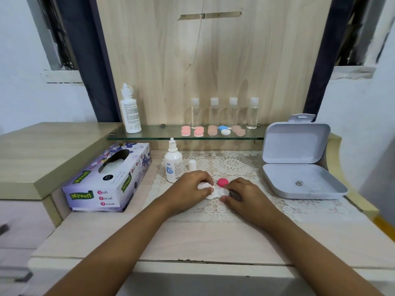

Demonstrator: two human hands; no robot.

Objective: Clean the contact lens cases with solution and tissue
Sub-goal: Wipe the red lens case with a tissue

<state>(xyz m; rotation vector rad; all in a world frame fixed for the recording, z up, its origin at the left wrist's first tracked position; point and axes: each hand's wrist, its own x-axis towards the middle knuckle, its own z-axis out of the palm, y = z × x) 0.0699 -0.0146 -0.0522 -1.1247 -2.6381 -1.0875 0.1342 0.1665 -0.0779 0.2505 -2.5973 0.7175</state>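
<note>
On the lace mat (pixel 233 165), my left hand (pixel 190 188) pinches a crumpled white tissue (pixel 203 185) and presses it onto a white contact lens case (pixel 220 192). My right hand (pixel 241 194) grips the case's right end, fingers curled over it. A pink cap (pixel 222 182) lies just behind the case. A small solution bottle (pixel 173 165) stands uncapped behind my left hand, with its white cap (pixel 192 164) beside it. The part of the case under my fingers is hidden.
A purple tissue box (pixel 106 178) lies at the left. An open grey box (pixel 299 163) sits at the right. On the glass shelf (pixel 149 135) stand a tall white bottle (pixel 130 110), several clear bottles (pixel 213 113) and several lens cases (pixel 211 130).
</note>
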